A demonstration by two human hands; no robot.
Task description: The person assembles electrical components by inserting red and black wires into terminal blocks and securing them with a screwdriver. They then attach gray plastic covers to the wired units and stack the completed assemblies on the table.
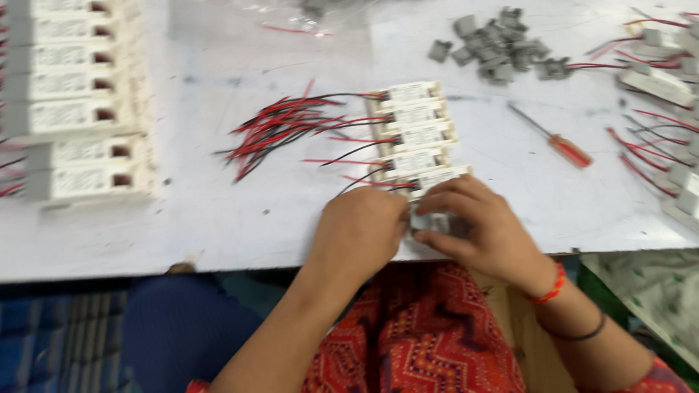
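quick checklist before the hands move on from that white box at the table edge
1. Both hands on the piece: left hand and right hand meet over a small white box at the table edge. Ok.
2. Grip: the fingers hide most of it, and the picture is blurred. Cannot tell.
3. Wires: red and black wires trail left of the row of white boxes, clear of the hands. Ok.
4. Screwdriver lies to the right, untouched, close to the right hand. Ok.
5. Grey clips sit in a loose pile farther back. Ok.
6. Box seated flat on the table: hidden. Cannot tell.
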